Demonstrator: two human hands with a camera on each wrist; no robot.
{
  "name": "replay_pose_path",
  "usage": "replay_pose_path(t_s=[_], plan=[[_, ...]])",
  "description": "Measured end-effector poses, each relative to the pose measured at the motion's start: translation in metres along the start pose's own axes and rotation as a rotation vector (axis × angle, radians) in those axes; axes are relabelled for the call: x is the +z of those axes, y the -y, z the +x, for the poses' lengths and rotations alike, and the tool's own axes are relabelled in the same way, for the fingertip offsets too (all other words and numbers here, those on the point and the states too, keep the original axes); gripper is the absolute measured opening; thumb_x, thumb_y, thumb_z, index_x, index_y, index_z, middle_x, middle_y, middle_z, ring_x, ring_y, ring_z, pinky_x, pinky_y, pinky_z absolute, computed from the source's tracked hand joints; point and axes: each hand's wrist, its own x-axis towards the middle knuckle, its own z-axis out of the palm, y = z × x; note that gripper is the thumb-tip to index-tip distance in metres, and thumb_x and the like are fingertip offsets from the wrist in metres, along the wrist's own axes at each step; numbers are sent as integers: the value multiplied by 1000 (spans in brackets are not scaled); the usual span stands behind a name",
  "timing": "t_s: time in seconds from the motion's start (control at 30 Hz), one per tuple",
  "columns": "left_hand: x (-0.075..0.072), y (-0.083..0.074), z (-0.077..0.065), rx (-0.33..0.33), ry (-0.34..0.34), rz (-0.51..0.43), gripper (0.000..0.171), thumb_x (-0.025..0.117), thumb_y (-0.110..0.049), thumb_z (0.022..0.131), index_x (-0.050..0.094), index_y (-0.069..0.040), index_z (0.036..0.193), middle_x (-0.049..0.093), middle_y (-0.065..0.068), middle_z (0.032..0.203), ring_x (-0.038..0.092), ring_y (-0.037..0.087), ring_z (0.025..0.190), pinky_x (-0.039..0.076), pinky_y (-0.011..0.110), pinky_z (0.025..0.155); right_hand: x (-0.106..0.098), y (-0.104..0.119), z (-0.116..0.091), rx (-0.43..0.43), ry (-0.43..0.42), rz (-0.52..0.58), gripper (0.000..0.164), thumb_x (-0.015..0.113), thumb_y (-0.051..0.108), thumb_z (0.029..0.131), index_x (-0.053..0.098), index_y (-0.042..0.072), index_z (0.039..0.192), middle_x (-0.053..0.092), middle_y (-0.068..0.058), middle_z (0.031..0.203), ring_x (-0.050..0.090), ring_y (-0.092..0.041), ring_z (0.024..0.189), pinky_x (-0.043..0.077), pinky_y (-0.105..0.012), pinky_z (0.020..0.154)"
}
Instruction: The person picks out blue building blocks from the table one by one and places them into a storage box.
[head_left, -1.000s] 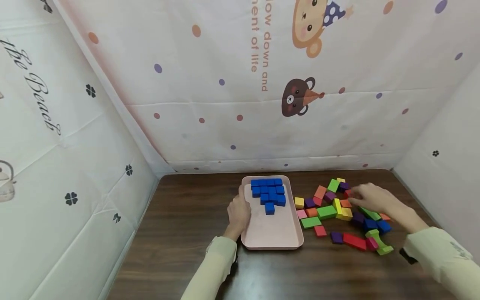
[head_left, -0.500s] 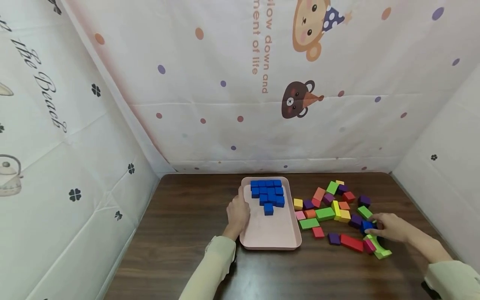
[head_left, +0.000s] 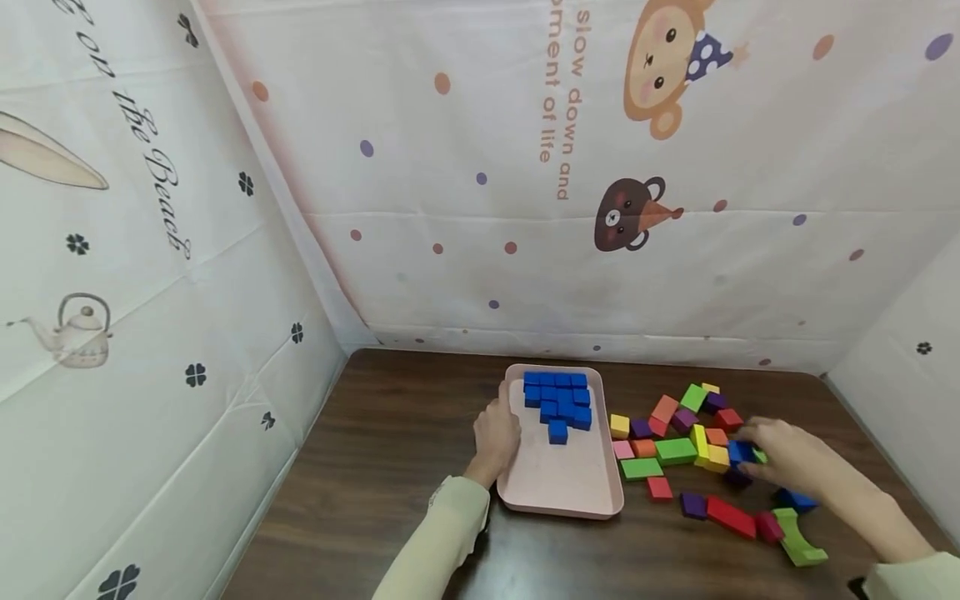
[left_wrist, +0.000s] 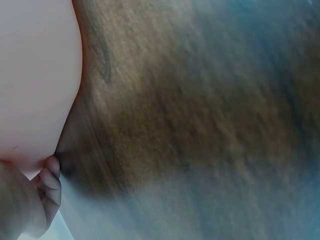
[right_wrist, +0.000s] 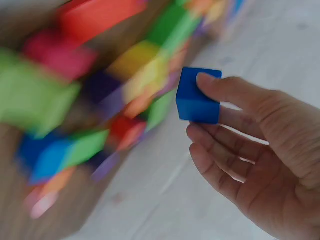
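Note:
My left hand (head_left: 497, 433) grips the left side of a shallow pale pink tray (head_left: 558, 492). In the left wrist view, curled fingers (left_wrist: 49, 182) meet the tray's rim. Several blue cubes (head_left: 555, 393) sit in rows at the tray's far end, and a single blue cube (head_left: 557, 432) lies a little nearer. My right hand (head_left: 795, 458) pinches another blue cube (right_wrist: 197, 102) between thumb and fingers, held up above the scattered blocks right of the tray. Part of a green block (head_left: 760, 456) shows beside the right fingers; the hand hides other blocks.
Loose coloured blocks spread over the dark wooden table (head_left: 390, 467) right of the tray. They include a long red block (head_left: 731, 517), a green arch (head_left: 801, 540), a blue block (head_left: 795, 500) and a yellow cube (head_left: 619, 426). Printed white cloth (head_left: 420, 283) walls the back and sides.
My right hand moved from the far blocks down to the blue ones, took a blue cube and carried it up and left. The left hand stays on the tray; the head view shifted.

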Motion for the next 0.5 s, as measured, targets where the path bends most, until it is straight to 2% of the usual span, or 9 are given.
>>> replay_pose_path(t_s=[0.1,0.2,0.4,0.5], plan=[[0,1,1,3,-23,9,56,67,-8,94,46,-9,145,55,4,64,50,15,48,46,29,48,-7,33,26,-90,-104,5,34,89,13,75,74,-4,100,68,-17,97,69,-25,80,59,-40,68],[0,4,1,11,-26,29,56,66,-10,95,45,-9,147,54,3,63,48,14,47,44,28,46,-3,64,55,-153,-168,64,33,87,12,78,74,-1,106,67,-11,95,66,-18,78,59,-35,66],[2,6,0,11,-26,44,57,68,-9,93,45,-8,146,54,3,62,47,13,47,42,28,45,26,108,104,-217,-165,268,23,82,9,84,75,2,105,69,-10,97,67,-20,82,61,-35,71],[2,5,0,16,-14,23,55,67,-8,93,45,-9,144,57,4,66,48,13,48,41,28,45,40,119,120,-213,-161,312,28,83,10,82,74,-2,106,69,-12,96,62,-18,78,58,-30,68]])
